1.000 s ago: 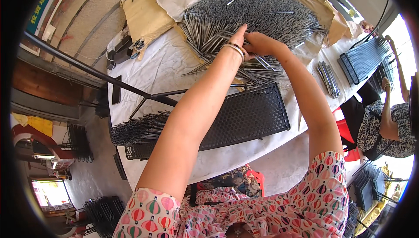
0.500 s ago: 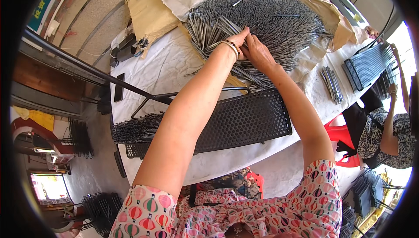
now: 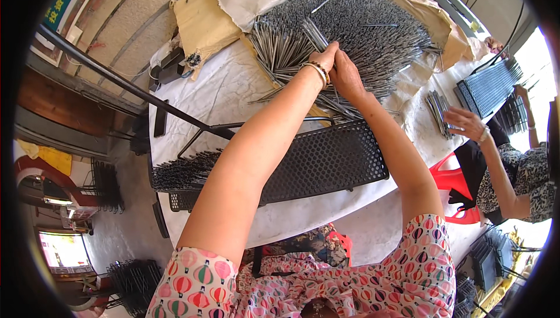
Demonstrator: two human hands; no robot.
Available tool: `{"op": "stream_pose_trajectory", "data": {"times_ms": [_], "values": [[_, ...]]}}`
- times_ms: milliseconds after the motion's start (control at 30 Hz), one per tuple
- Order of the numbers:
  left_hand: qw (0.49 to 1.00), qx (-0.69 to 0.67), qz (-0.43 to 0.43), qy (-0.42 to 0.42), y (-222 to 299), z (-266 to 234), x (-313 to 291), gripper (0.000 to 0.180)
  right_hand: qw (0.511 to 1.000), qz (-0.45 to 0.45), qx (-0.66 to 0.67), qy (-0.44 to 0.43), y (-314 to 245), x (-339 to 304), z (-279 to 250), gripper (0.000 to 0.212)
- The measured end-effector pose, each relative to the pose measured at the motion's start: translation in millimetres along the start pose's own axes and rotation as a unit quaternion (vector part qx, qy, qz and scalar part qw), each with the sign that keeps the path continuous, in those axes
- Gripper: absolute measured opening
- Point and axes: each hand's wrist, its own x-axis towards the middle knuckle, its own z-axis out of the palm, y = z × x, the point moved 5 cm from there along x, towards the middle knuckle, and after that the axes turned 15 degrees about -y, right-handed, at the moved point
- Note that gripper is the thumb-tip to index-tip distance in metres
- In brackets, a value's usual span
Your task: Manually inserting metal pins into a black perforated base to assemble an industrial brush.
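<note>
My left hand [image 3: 325, 61], with bracelets at its wrist, and my right hand [image 3: 347, 79] press together around a small bundle of thin grey metal rods [image 3: 315, 34]. The bundle's far end sticks out beyond my fingers, while the palms hide its near end. Beneath and beyond it spreads a big heap of similar rods [image 3: 373, 41], with longer-looking ones lying slanted at its left edge. Nearer to me, under my forearms, is a black perforated metal rack [image 3: 324, 163]. Dark rods [image 3: 184, 172] lie close together at the rack's left end.
Brown paper [image 3: 204, 17] and pale sheeting lie around the heap. A phone [image 3: 161, 118] rests at the table's left edge. On the right, a co-worker's hand [image 3: 466, 124] is over a small rod bunch [image 3: 436, 111], beside another perforated rack [image 3: 487, 93] and a red stool [image 3: 452, 178].
My hands have drawn slightly toward me, and the rod bundle now stands up out of the heap between them. The co-worker's hand has come in over the small bunch at right.
</note>
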Motion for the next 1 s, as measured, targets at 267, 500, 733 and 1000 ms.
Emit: {"op": "stream_pose_trajectory", "data": {"times_ms": [267, 500, 733, 1000], "values": [[0.985, 0.031, 0.170, 0.018, 92, 18, -97, 0.057, 0.993, -0.086, -0.051, 0.061, -103, 14, -64, 0.026], [0.980, -0.065, 0.187, -0.002, 23, -4, -297, 0.034, 0.998, -0.064, -0.018, 0.011, -234, -106, -17, 0.049], [0.967, -0.218, 0.061, 0.117, -118, -105, -427, 0.027, 0.966, -0.056, 0.152, -0.202, -317, -207, 122, 0.042], [0.874, -0.467, 0.062, 0.117, -256, -234, -482, 0.032, 0.891, -0.060, 0.135, -0.428, -380, -243, 280, 0.027]]}}
